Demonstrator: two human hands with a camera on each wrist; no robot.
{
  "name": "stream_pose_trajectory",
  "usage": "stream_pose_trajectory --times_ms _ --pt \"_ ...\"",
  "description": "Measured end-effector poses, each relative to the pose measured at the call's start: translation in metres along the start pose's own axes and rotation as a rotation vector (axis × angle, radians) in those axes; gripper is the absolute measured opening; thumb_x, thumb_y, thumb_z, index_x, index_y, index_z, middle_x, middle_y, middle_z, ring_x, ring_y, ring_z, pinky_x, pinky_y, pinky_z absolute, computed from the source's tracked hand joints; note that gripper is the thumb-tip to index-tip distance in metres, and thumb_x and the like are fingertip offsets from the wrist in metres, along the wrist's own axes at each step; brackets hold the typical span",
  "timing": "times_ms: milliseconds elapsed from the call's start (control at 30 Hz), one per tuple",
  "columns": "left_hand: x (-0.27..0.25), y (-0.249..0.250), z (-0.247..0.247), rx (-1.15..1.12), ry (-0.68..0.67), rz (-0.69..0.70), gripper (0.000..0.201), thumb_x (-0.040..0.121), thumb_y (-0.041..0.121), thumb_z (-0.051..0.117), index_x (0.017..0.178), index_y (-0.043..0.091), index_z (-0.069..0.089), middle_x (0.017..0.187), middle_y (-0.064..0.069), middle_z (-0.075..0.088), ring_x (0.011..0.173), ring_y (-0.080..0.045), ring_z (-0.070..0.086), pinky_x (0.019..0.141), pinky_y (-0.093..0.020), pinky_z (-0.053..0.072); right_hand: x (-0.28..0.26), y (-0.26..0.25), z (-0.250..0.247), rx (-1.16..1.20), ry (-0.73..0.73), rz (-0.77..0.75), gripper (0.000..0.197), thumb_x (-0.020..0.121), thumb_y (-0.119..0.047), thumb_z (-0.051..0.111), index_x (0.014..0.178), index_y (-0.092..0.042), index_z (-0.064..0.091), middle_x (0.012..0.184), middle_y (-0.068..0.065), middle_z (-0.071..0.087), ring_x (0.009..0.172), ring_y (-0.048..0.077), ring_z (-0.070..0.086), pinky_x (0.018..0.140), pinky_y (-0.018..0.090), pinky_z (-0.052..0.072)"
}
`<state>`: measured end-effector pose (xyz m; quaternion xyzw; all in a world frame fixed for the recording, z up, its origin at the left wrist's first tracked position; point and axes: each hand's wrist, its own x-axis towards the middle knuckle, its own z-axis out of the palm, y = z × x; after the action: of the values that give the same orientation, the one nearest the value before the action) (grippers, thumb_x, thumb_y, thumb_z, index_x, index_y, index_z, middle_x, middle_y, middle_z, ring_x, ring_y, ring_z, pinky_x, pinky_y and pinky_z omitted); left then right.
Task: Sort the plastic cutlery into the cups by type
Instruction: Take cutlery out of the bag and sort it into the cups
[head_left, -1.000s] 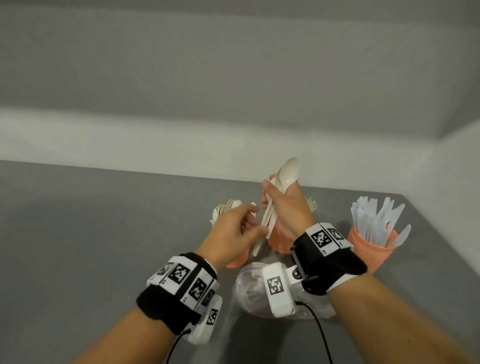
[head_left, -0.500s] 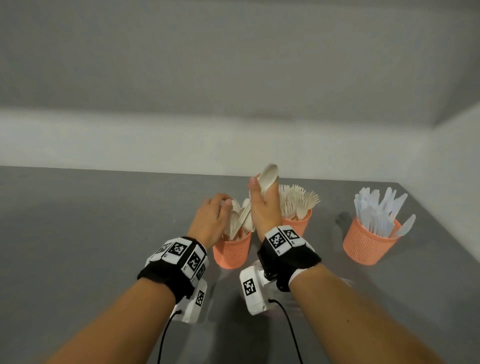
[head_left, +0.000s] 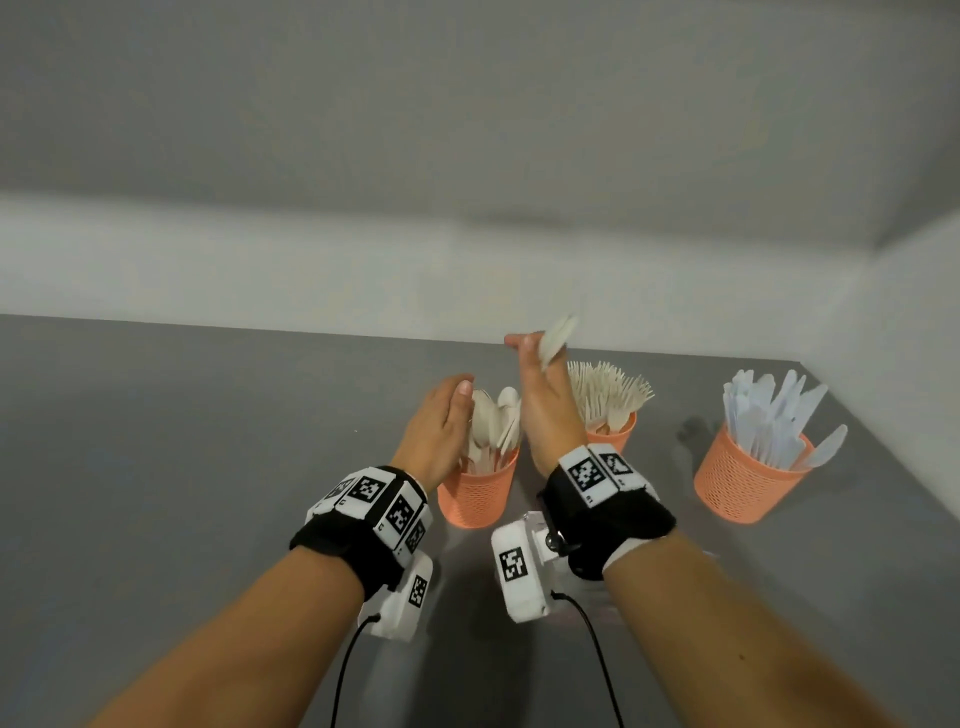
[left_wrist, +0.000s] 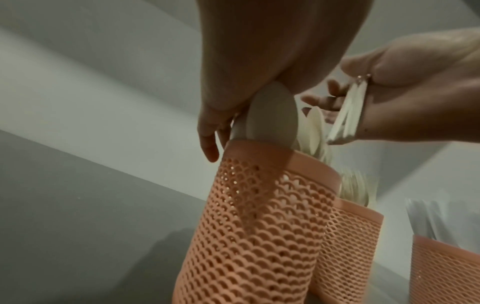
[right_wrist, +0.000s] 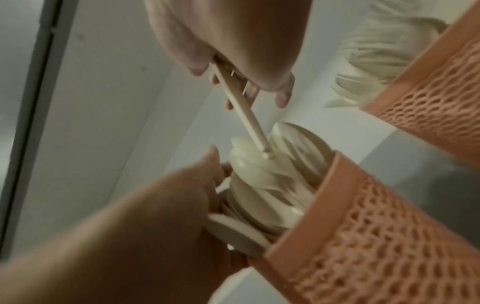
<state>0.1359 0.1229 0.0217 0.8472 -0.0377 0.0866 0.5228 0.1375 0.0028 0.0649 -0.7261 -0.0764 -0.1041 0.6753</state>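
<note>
Three orange mesh cups stand in a row on the grey table. The spoon cup (head_left: 475, 493) (left_wrist: 259, 226) (right_wrist: 363, 236) is on the left and full of cream spoons (head_left: 496, 421). My left hand (head_left: 441, 421) (left_wrist: 259, 51) lies with straight fingers against the left side of those spoons. My right hand (head_left: 545, 410) (right_wrist: 233, 41) grips a small bunch of spoons (head_left: 558, 338) (right_wrist: 246, 115) above the cup, bowls up, with the handle ends touching the spoons in the cup. The fork cup (head_left: 615, 436) and the knife cup (head_left: 737, 483) stand further right.
A light wall (head_left: 311, 260) closes the table at the back and meets another wall on the right, close behind the knife cup. Bare grey tabletop (head_left: 182, 441) stretches to the left of the cups. Cables hang from both wrist cameras.
Both hands went from in front of the fork cup to the spoon cup. The left hand let go of the handles and now lies flat on the cup's spoons. The held bunch came down.
</note>
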Motion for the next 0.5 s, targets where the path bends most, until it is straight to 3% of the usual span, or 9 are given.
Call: stream_pose_trajectory --times_ms 100,167,300,400,500 --pt "-0.001 0.002 -0.001 -0.03 -0.013 -0.014 0.044 0.1 0.038 0.025 0.133 0.016 0.045 0.135 -0.007 0.052 0.125 -0.022 0.049 0.108 -0.044 0.036 0.0 0.003 -0.002 0.023 0.012 0.058 0.045 0.098 -0.043 0.026 0.13 -0.016 0.044 0.118 -0.012 0.046 0.109 0.0 0.042 0.096 0.021 0.028" --pt "-0.001 0.003 -0.001 -0.046 -0.015 -0.009 0.045 0.1 0.038 0.025 0.133 0.014 0.046 0.134 -0.008 0.053 0.124 -0.022 0.05 0.108 -0.043 0.036 -0.004 0.02 0.004 -0.105 -0.018 0.072 0.047 0.098 -0.045 0.028 0.133 -0.018 0.041 0.119 -0.01 0.045 0.113 0.004 0.042 0.098 0.025 0.03" --pt "-0.003 0.007 -0.004 -0.031 -0.006 0.013 0.04 0.101 0.031 0.026 0.124 0.008 0.051 0.12 -0.005 0.057 0.112 -0.017 0.052 0.102 -0.034 0.038 -0.017 0.058 0.006 -0.303 -0.107 0.036 0.046 0.092 -0.045 0.043 0.133 -0.023 0.037 0.134 0.001 0.046 0.127 0.017 0.043 0.11 0.041 0.035" --pt "-0.002 0.003 -0.004 -0.044 -0.019 0.016 0.042 0.101 0.034 0.026 0.126 0.01 0.05 0.124 -0.005 0.055 0.113 -0.014 0.05 0.104 -0.031 0.037 -0.019 0.044 0.002 -0.151 -0.041 -0.018 0.059 0.087 -0.034 0.06 0.137 -0.024 0.03 0.137 -0.002 0.04 0.128 0.01 0.038 0.106 0.029 0.035" --pt "0.002 -0.003 -0.003 -0.091 -0.029 0.017 0.045 0.1 0.039 0.024 0.126 0.013 0.05 0.128 -0.008 0.056 0.121 -0.021 0.052 0.107 -0.043 0.038 -0.01 0.03 0.0 -0.343 -0.004 -0.184 0.049 0.093 -0.037 0.048 0.139 -0.023 0.034 0.142 0.001 0.039 0.133 0.012 0.034 0.111 0.031 0.029"
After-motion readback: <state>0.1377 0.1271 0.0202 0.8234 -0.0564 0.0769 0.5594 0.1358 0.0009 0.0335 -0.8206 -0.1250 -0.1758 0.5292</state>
